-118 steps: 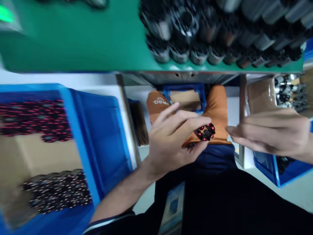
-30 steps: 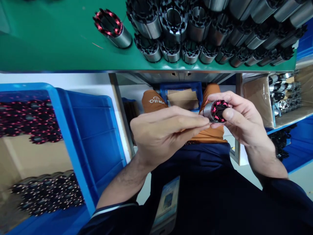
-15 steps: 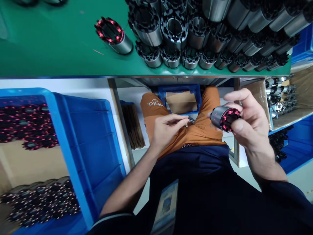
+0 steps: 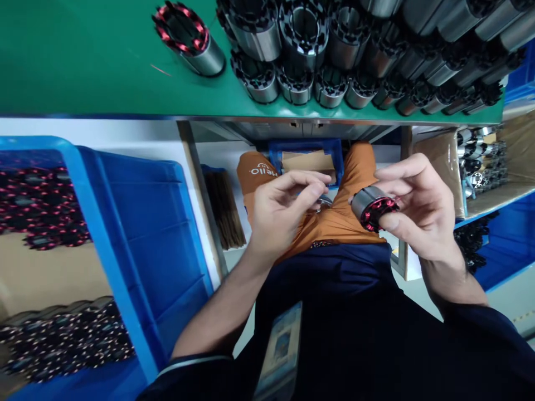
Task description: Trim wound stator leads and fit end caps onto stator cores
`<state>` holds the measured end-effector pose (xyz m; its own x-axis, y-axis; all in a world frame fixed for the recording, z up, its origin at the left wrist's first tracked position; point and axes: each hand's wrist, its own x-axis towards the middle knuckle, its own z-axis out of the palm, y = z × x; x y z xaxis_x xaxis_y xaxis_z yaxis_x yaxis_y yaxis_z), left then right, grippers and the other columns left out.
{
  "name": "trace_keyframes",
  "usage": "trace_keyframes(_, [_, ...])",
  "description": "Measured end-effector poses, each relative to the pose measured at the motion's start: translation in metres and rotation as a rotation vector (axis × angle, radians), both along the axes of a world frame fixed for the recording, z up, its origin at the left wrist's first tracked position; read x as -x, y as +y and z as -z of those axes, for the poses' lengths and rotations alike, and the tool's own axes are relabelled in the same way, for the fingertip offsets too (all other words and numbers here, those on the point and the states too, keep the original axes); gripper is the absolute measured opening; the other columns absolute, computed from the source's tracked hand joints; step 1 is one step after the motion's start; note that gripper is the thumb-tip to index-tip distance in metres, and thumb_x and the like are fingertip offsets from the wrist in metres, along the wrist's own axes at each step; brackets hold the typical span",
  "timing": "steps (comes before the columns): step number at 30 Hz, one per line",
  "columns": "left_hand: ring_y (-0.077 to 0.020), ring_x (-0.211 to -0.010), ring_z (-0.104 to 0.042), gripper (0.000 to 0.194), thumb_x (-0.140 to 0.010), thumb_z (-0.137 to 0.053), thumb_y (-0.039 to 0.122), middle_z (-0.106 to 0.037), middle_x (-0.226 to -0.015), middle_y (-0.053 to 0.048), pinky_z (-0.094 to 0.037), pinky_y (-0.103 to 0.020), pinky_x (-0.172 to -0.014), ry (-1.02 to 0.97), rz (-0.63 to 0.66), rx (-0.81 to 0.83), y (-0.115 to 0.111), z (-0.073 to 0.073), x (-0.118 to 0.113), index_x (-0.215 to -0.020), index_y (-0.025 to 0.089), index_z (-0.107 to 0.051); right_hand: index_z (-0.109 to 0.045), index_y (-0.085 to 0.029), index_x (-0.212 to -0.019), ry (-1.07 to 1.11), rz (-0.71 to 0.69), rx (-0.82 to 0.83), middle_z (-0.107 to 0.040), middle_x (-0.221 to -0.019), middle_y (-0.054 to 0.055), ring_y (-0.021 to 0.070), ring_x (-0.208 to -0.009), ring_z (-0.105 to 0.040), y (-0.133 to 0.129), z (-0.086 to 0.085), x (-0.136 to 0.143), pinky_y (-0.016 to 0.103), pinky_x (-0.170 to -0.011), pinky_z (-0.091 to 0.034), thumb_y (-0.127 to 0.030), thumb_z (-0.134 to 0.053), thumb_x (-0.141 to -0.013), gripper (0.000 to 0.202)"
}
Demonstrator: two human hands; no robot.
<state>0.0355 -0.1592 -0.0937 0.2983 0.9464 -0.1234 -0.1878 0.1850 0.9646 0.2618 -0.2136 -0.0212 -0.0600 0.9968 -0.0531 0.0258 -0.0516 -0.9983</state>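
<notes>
My right hand (image 4: 418,209) grips a motor stator (image 4: 371,207), a steel cylinder with red wire windings on the end turned towards me. The thumb presses on its wound end and the fingers curl behind it. To the left, my left hand (image 4: 280,209) is closed, thumb and index finger nearly together. A small shiny metal tool (image 4: 324,201) shows below its fingertips; most of it is hidden. The two hands are apart, above the orange trousers (image 4: 351,178). Another red-wound stator (image 4: 190,42) stands alone on the green bench (image 4: 104,72).
Several unwound stators (image 4: 332,89) stand in rows on the bench. A blue crate (image 4: 146,223) at left holds wound stators and cardboard. At right, a carton (image 4: 443,161) holds metal parts above a blue bin (image 4: 510,239). A small blue tray (image 4: 273,153) with cardboard lies under the bench.
My left hand has opened slightly at the fingertips and come nearer the stator. My right hand has brought the stator a little to the left and tilted its wound end downward. The view has shifted slightly.
</notes>
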Motion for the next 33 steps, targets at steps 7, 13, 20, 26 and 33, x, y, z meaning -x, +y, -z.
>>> trace_keyframes(7, [-0.0197,-0.1,-0.089,0.006,-0.103,-0.096,0.027,-0.093,-0.109,0.0,-0.072,-0.031,-0.083,0.046,0.179,-0.368,0.012,-0.047,0.013,-0.105,0.032,-0.094,-0.077,-0.038,-0.155,-0.192,-0.1,-0.117,-0.088,-0.124,0.001,0.0215,-0.098,-0.085,-0.003,0.005,-0.006,0.034,-0.089,-0.075,-0.02,-0.11,-0.084,0.08])
trace_keyframes(13, [-0.0201,-0.104,-0.085,0.015,-0.112,-0.078,0.032,-0.086,-0.136,-0.008,-0.067,-0.027,-0.07,0.156,0.262,-0.23,0.007,-0.023,0.009,-0.102,0.022,-0.082,-0.076,-0.036,-0.151,-0.207,-0.086,-0.078,-0.088,-0.132,0.003,0.024,-0.113,-0.089,-0.004,0.003,-0.007,0.034,-0.098,-0.077,-0.027,-0.099,-0.098,0.058])
trace_keyframes(20, [-0.0276,-0.137,-0.081,0.048,-0.101,-0.094,0.063,-0.084,-0.143,-0.007,-0.068,-0.05,-0.119,0.211,0.057,-0.408,0.003,0.002,0.015,-0.128,0.03,-0.073,-0.065,-0.035,-0.154,0.068,-0.088,0.063,-0.091,-0.116,0.0,0.0226,-0.102,-0.092,0.0,0.003,-0.002,0.031,-0.087,-0.077,-0.031,-0.099,-0.099,0.064])
trace_keyframes(26, [-0.0235,-0.122,-0.09,0.045,-0.106,-0.091,0.038,-0.091,-0.134,0.0,-0.074,-0.043,-0.12,0.38,0.111,-0.846,-0.003,-0.043,0.009,-0.146,0.033,-0.072,-0.061,-0.042,-0.17,0.047,-0.19,0.092,-0.086,-0.112,-0.001,0.0188,-0.096,-0.087,0.005,0.002,0.003,0.031,-0.089,-0.076,-0.033,-0.087,-0.109,0.066])
trace_keyframes(33, [-0.0214,-0.109,-0.092,0.038,-0.107,-0.09,0.036,-0.092,-0.131,0.001,-0.079,-0.033,-0.103,0.413,0.02,-0.922,-0.005,-0.036,0.005,-0.142,0.029,-0.079,-0.095,-0.031,-0.106,-0.178,0.023,-0.163,-0.086,-0.097,0.0,0.0168,-0.087,-0.079,0.006,-0.001,-0.001,0.032,-0.082,-0.068,-0.025,-0.1,-0.098,0.011])
